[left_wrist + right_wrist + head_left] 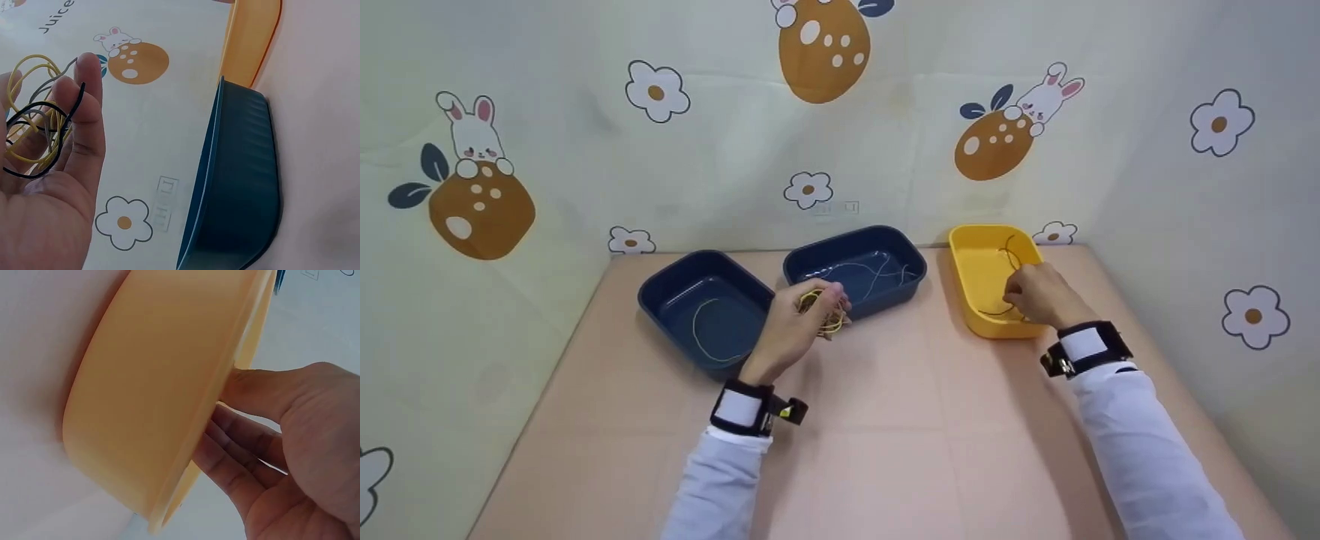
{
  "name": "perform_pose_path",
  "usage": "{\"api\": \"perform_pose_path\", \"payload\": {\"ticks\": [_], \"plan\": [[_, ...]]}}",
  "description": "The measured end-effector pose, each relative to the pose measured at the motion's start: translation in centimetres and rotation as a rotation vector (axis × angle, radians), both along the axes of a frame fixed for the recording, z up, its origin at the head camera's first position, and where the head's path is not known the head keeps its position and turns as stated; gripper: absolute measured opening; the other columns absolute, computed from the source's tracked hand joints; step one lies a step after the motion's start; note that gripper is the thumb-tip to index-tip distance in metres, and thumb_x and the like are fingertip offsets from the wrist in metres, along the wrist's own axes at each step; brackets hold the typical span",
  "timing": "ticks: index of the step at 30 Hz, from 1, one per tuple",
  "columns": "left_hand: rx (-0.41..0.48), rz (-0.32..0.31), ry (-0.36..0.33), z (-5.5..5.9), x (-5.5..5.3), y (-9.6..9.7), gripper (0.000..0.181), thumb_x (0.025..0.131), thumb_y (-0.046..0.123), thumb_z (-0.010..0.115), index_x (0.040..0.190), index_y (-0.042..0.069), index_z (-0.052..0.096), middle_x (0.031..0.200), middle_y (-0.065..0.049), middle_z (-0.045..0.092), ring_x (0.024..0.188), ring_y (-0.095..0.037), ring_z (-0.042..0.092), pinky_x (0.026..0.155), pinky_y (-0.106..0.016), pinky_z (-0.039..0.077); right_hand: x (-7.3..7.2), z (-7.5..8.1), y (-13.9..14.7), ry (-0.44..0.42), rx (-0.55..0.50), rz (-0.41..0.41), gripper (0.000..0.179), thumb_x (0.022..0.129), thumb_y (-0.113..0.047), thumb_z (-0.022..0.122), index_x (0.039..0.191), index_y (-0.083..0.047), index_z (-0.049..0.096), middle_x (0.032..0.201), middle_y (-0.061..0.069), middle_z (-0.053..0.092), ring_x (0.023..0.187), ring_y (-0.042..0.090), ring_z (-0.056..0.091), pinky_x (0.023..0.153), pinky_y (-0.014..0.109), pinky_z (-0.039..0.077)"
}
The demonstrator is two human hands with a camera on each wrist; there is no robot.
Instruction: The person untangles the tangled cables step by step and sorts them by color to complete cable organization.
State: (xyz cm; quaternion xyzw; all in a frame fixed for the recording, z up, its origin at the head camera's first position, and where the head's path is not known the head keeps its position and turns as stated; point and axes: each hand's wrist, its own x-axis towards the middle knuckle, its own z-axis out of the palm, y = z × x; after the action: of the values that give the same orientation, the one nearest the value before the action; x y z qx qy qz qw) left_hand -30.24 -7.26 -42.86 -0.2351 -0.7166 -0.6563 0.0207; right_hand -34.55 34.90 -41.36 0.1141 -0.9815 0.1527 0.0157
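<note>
My left hand (795, 322) holds a tangled bundle of thin wires (42, 121) in yellow, black and grey, with curled fingers around it. It hovers in front of the middle blue bin (877, 306). Over at the yellow bin (982, 327), my right hand (1042, 294) reaches down past the rim. In the right wrist view its thumb and fingers come together there, and the rim hides the fingertips. A black wire (996, 311) lies in that bin, partly covered by the hand; I cannot tell whether the fingers pinch it.
The left blue bin (664, 315) contains a yellow wire (695, 330). Pale grey wires (874, 281) lie in the middle blue bin. All three bins stand along the back of the pink tabletop (877, 450), near a printed wall covering (720, 172).
</note>
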Motion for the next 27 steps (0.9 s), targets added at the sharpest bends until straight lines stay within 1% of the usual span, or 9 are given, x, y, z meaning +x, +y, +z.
{"api": "perform_pose_path", "payload": {"ticks": [4, 7, 9, 12, 15, 18, 22, 24, 27], "plan": [[0.018, -0.014, -0.020, -0.1, 0.1, 0.5, 0.047, 0.124, 0.033, 0.044, 0.111, 0.002, 0.077, 0.106, -0.018, 0.081, 0.092, -0.036, 0.085, 0.068, -0.024, 0.063, 0.8, 0.3, -1.0, 0.116, -0.043, 0.012, 0.016, 0.105, -0.003, 0.074, 0.108, 0.008, 0.084, 0.099, 0.024, 0.082, 0.084, 0.032, 0.070, 0.076, 0.044, 0.060], [0.038, -0.026, -0.032, -0.2, 0.2, 1.0, 0.057, 0.126, 0.032, 0.032, 0.113, -0.003, 0.075, 0.108, -0.026, 0.079, 0.087, -0.025, 0.084, 0.066, -0.022, 0.062, 1.8, 0.6, -2.7, 0.180, -0.116, 0.023, 0.016, 0.106, -0.004, 0.074, 0.112, 0.007, 0.084, 0.106, 0.025, 0.083, 0.091, 0.036, 0.074, 0.086, 0.052, 0.065], [0.048, -0.032, -0.035, -0.2, 0.3, 1.4, 0.059, 0.126, 0.032, 0.029, 0.115, -0.004, 0.074, 0.108, -0.028, 0.078, 0.084, -0.019, 0.082, 0.066, -0.022, 0.061, 2.5, 0.8, -4.1, 0.216, -0.180, 0.043, 0.015, 0.107, -0.005, 0.075, 0.114, 0.006, 0.084, 0.108, 0.024, 0.083, 0.094, 0.037, 0.074, 0.091, 0.053, 0.066], [0.055, -0.032, -0.036, -0.2, 0.6, 2.1, 0.058, 0.126, 0.032, 0.027, 0.118, -0.002, 0.074, 0.109, -0.029, 0.078, 0.082, -0.015, 0.081, 0.065, -0.022, 0.061, 3.7, 1.0, -6.6, 0.293, -0.267, 0.107, 0.012, 0.106, -0.006, 0.079, 0.113, 0.002, 0.084, 0.106, 0.018, 0.083, 0.093, 0.034, 0.072, 0.090, 0.046, 0.065], [0.061, -0.040, -0.032, -0.2, 0.9, 2.7, 0.054, 0.126, 0.032, 0.027, 0.122, 0.002, 0.072, 0.109, -0.028, 0.078, 0.081, -0.015, 0.080, 0.065, -0.022, 0.061, 5.1, 1.0, -9.0, 0.377, -0.358, 0.201, 0.008, 0.104, -0.007, 0.082, 0.110, -0.002, 0.085, 0.100, 0.012, 0.083, 0.086, 0.027, 0.069, 0.082, 0.031, 0.060], [0.077, -0.045, -0.028, -0.2, 1.2, 3.3, 0.052, 0.126, 0.031, 0.026, 0.127, 0.003, 0.070, 0.109, -0.028, 0.076, 0.082, -0.015, 0.079, 0.067, -0.022, 0.062, 6.2, 0.9, -11.3, 0.433, -0.444, 0.296, 0.005, 0.102, -0.006, 0.083, 0.107, -0.007, 0.085, 0.095, 0.006, 0.082, 0.081, 0.018, 0.067, 0.074, 0.023, 0.055], [0.125, -0.025, -0.036, -0.2, 1.4, 3.9, 0.050, 0.126, 0.030, 0.027, 0.131, 0.002, 0.069, 0.111, -0.026, 0.075, 0.088, -0.023, 0.081, 0.075, -0.025, 0.065, 7.4, 0.6, -13.8, 0.465, -0.530, 0.387, 0.007, 0.101, -0.005, 0.084, 0.105, -0.010, 0.085, 0.092, 0.002, 0.082, 0.078, 0.012, 0.064, 0.070, 0.021, 0.053], [0.165, -0.012, -0.055, 0.0, 1.5, 4.1, 0.050, 0.126, 0.030, 0.028, 0.131, 0.001, 0.068, 0.111, -0.020, 0.075, 0.090, -0.024, 0.080, 0.079, -0.027, 0.066, 7.9, 0.3, -14.9, 0.466, -0.565, 0.415, 0.009, 0.101, -0.004, 0.084, 0.106, -0.011, 0.086, 0.093, 0.001, 0.083, 0.077, 0.011, 0.063, 0.069, 0.022, 0.052], [0.270, -0.006, -0.103, 0.2, 1.5, 4.4, 0.050, 0.126, 0.031, 0.028, 0.130, 0.000, 0.067, 0.110, -0.011, 0.074, 0.094, -0.022, 0.080, 0.085, -0.028, 0.067, 8.3, -0.3, -16.2, 0.451, -0.613, 0.428, 0.011, 0.100, -0.003, 0.084, 0.107, -0.012, 0.087, 0.094, 0.001, 0.083, 0.075, 0.010, 0.062, 0.067, 0.023, 0.053]]}}
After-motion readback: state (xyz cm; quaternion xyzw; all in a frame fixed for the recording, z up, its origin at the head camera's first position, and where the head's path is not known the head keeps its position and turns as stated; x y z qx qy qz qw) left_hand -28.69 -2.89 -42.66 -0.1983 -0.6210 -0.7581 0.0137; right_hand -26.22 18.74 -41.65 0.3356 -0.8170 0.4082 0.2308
